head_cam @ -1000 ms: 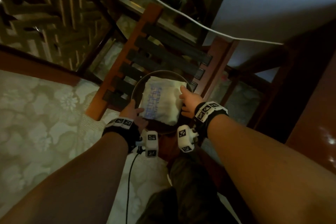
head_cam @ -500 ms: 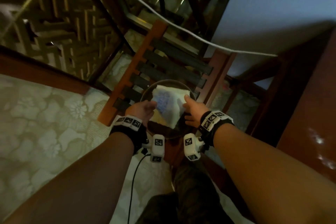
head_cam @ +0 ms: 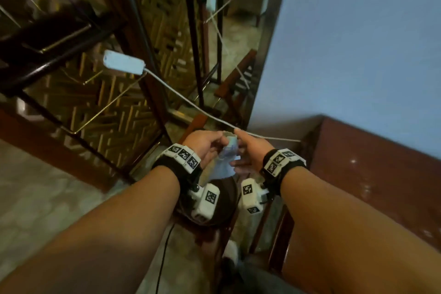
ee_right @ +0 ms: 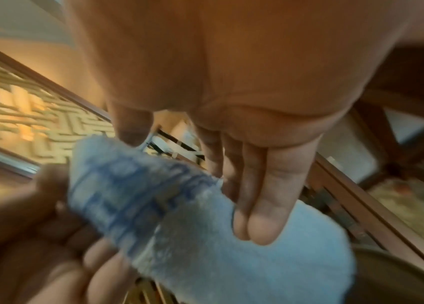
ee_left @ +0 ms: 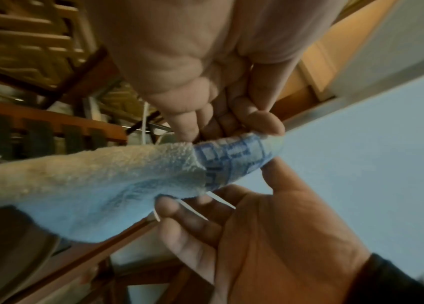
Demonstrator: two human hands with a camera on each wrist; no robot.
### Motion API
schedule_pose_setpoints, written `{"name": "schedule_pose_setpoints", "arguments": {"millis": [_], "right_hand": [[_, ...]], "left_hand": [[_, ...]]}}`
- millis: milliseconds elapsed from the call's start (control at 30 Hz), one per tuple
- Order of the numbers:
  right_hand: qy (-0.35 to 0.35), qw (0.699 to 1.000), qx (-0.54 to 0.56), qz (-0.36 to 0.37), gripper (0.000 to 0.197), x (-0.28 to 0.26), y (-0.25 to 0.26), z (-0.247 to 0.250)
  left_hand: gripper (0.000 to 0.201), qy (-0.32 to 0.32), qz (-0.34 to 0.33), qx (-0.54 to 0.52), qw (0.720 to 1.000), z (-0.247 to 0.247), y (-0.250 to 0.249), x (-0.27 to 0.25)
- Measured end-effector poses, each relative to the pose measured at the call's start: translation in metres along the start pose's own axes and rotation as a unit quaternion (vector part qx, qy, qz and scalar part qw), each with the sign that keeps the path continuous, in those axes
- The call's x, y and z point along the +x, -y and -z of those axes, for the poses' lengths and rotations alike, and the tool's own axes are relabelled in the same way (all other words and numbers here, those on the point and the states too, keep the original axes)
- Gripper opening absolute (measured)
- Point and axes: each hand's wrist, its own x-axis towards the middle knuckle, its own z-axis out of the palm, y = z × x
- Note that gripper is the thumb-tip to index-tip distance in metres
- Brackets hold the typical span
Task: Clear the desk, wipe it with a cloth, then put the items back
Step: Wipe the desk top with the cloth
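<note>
A pale blue cloth with a darker blue checked band hangs bunched between my hands, above a round dark bowl. My left hand pinches the cloth's upper end between thumb and fingertips. My right hand lies beside it with its palm turned to the cloth. Its fingers are straight and rest against the cloth, the thumb touching its top edge. In the left wrist view the cloth trails off to the left. The bowl's inside is hidden by my wrists.
The bowl sits on a slatted wooden chair. A white cable runs from a white plug block just past my fingertips. The dark red desk lies to the right below a blue wall; a gold lattice screen stands left.
The cloth lay spread in the bowl a second ago. Both hands gathered it and lifted it out, and it is now bunched up above the bowl. The view has tilted upward.
</note>
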Motion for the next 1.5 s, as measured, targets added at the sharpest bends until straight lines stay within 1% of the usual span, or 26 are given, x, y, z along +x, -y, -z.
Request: {"name": "schedule_pose_setpoints", "arguments": {"millis": [33, 100, 167, 233, 267, 333, 400, 467, 533, 567, 667, 700, 800, 833, 933, 1033, 1100, 1233, 1367, 1433, 1500], "right_hand": [[-0.006, 1.000, 0.003, 0.019, 0.047, -0.022, 0.008, 0.000], [-0.030, 0.998, 0.022, 0.057, 0.041, -0.064, 0.024, 0.006], [-0.058, 0.993, 0.043, 0.097, 0.024, -0.107, 0.035, 0.019], [-0.112, 0.983, 0.015, 0.143, 0.011, -0.146, 0.044, 0.039], [-0.151, 0.974, -0.017, 0.169, 0.010, -0.161, 0.048, 0.050], [-0.224, 0.948, -0.068, 0.218, 0.017, -0.192, 0.056, 0.073], [-0.263, 0.923, -0.074, 0.269, 0.018, -0.218, 0.060, 0.098], [-0.296, 0.905, -0.069, 0.296, 0.017, -0.246, 0.063, 0.118], [-0.305, 0.903, -0.043, 0.298, 0.016, -0.271, 0.066, 0.137], [-0.305, 0.903, -0.033, 0.299, 0.014, -0.285, 0.069, 0.145], [-0.297, 0.901, 0.007, 0.316, 0.010, -0.311, 0.075, 0.169], [-0.305, 0.896, 0.009, 0.324, 0.014, -0.318, 0.076, 0.177], [-0.340, 0.874, -0.013, 0.348, 0.030, -0.332, 0.084, 0.209], [-0.355, 0.865, -0.025, 0.354, 0.030, -0.334, 0.086, 0.222], [-0.374, 0.851, -0.047, 0.365, 0.020, -0.352, 0.092, 0.254], [-0.401, 0.836, -0.060, 0.371, 0.019, -0.372, 0.098, 0.286], [-0.420, 0.824, -0.076, 0.373, 0.018, -0.386, 0.104, 0.307], [-0.463, 0.799, -0.153, 0.351, 0.027, -0.415, 0.117, 0.340], [-0.497, 0.782, -0.118, 0.359, 0.023, -0.441, 0.127, 0.364], [-0.515, 0.774, -0.068, 0.363, 0.022, -0.452, 0.131, 0.375], [-0.519, 0.770, 0.009, 0.370, 0.020, -0.465, 0.134, 0.380]], "left_hand": [[0.044, 0.026, -0.019, 0.009, 0.999, -0.011, -0.011, -0.017], [0.046, 0.077, -0.052, 0.023, 0.995, -0.034, -0.031, -0.047], [0.042, 0.137, -0.063, 0.053, 0.987, -0.057, -0.045, -0.076], [0.033, 0.194, -0.077, 0.096, 0.973, -0.084, -0.056, -0.108], [0.027, 0.205, -0.093, 0.104, 0.969, -0.098, -0.062, -0.122], [0.019, 0.196, -0.125, 0.094, 0.968, -0.127, -0.074, -0.141], [0.018, 0.177, -0.149, 0.090, 0.969, -0.153, -0.085, -0.149], [0.017, 0.169, -0.158, 0.098, 0.968, -0.172, -0.095, -0.151], [0.027, 0.194, -0.148, 0.108, 0.964, -0.191, -0.099, -0.151], [0.034, 0.212, -0.153, 0.138, 0.955, -0.201, -0.101, -0.154], [0.054, 0.234, -0.199, 0.276, 0.911, -0.234, -0.101, -0.166], [0.058, 0.238, -0.217, 0.294, 0.900, -0.247, -0.101, -0.171], [0.067, 0.236, -0.261, 0.315, 0.881, -0.287, -0.101, -0.175], [0.065, 0.237, -0.270, 0.319, 0.877, -0.300, -0.102, -0.177], [0.054, 0.253, -0.282, 0.351, 0.856, -0.338, -0.107, -0.180], [0.052, 0.256, -0.290, 0.368, 0.846, -0.372, -0.116, -0.184], [0.045, 0.273, -0.293, 0.371, 0.838, -0.391, -0.124, -0.186], [0.031, 0.308, -0.296, 0.396, 0.813, -0.417, -0.131, -0.188], [0.025, 0.325, -0.296, 0.388, 0.810, -0.428, -0.140, -0.188], [0.026, 0.325, -0.292, 0.383, 0.814, -0.427, -0.148, -0.188], [0.027, 0.333, -0.276, 0.374, 0.820, -0.426, -0.155, -0.188]]}}
